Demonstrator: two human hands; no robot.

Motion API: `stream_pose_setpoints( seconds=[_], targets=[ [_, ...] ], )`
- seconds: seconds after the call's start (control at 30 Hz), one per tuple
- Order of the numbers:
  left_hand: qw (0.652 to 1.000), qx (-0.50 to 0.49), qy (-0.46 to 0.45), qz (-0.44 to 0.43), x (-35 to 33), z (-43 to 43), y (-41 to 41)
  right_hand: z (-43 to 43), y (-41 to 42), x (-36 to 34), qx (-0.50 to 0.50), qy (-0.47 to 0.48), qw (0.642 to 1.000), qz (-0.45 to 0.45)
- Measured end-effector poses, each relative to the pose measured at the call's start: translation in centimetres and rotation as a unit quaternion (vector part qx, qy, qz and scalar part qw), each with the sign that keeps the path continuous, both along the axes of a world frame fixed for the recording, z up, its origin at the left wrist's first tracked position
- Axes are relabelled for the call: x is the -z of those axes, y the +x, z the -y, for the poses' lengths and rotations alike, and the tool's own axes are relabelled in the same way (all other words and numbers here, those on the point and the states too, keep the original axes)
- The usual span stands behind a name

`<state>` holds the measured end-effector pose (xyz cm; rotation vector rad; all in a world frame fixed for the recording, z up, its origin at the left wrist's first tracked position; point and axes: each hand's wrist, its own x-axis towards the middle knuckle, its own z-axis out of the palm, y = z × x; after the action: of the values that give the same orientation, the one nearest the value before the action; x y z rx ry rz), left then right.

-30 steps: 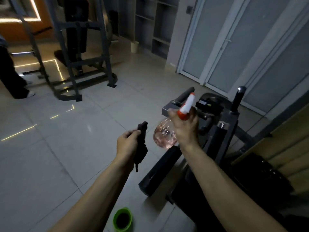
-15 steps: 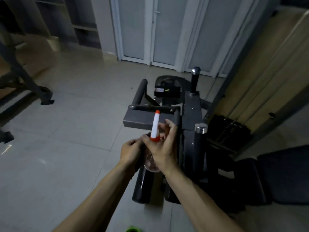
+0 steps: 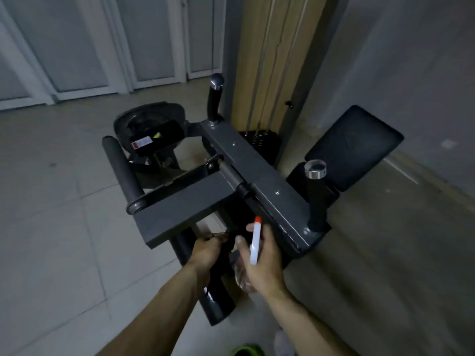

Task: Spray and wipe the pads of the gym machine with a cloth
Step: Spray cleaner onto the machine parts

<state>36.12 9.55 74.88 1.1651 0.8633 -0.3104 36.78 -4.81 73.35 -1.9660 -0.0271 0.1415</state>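
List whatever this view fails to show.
Head view:
- cloth: gripped by left hand, outline lost against dark pad.
- bottle: mostly behind right hand; fill level unclear.
- green object: cut off by bottom edge.
- label: too small to read.

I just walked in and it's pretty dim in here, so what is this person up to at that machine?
A person is standing over a gym machine, seen through their own head camera. Their right hand holds a spray bottle with a white and orange nozzle pointing up toward the frame. Their left hand grips a dark cloth right beside it, just above a black roller pad. The square black pad to the right is untouched at this moment.
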Motion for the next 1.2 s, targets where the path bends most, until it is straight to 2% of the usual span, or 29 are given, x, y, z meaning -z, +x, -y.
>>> stream_pose_setpoints(
  seconds=[0.13,0.2,0.33,0.47,0.53,0.7,0.83,0.97,1.13,1.2],
  targets=[
    [0.999,0.020,0.001,-0.046,0.1,-2.5,-0.2,-1.1,-3.1,2.3,0.071,-0.005,0.988,-0.136],
    [0.997,0.026,0.014,-0.066,0.8,-3.2,0.1,-1.6,-4.1,3.0,0.104,-0.005,0.983,-0.154],
    [0.995,0.050,-0.004,-0.081,1.4,-3.5,0.5,-3.7,-5.2,3.9,0.154,-0.047,0.978,-0.129],
    [0.994,0.071,-0.009,-0.082,2.1,-3.6,-0.1,-4.8,-6.0,4.7,0.149,-0.086,0.982,-0.072],
    [0.994,0.075,-0.007,-0.085,2.4,-3.4,-0.3,-4.7,-6.6,5.1,0.151,-0.082,0.982,-0.076],
    [0.993,0.080,-0.005,-0.083,3.0,-1.6,-1.0,-2.7,-9.1,5.6,0.180,-0.060,0.980,-0.057],
    [0.994,0.082,-0.040,-0.067,2.6,1.1,-1.7,1.1,-11.3,5.5,0.239,-0.110,0.965,-0.018],
    [0.992,0.070,-0.077,-0.066,2.1,4.4,-1.5,4.5,-10.9,2.9,0.192,-0.093,0.977,-0.009],
    [0.990,0.003,-0.128,-0.063,1.2,8.5,0.0,9.6,-6.6,-0.5,0.128,-0.178,0.975,0.022],
    [0.986,-0.036,-0.150,-0.057,0.8,10.3,0.6,11.2,-4.3,-1.7,0.124,-0.204,0.968,0.072]
  ],
)
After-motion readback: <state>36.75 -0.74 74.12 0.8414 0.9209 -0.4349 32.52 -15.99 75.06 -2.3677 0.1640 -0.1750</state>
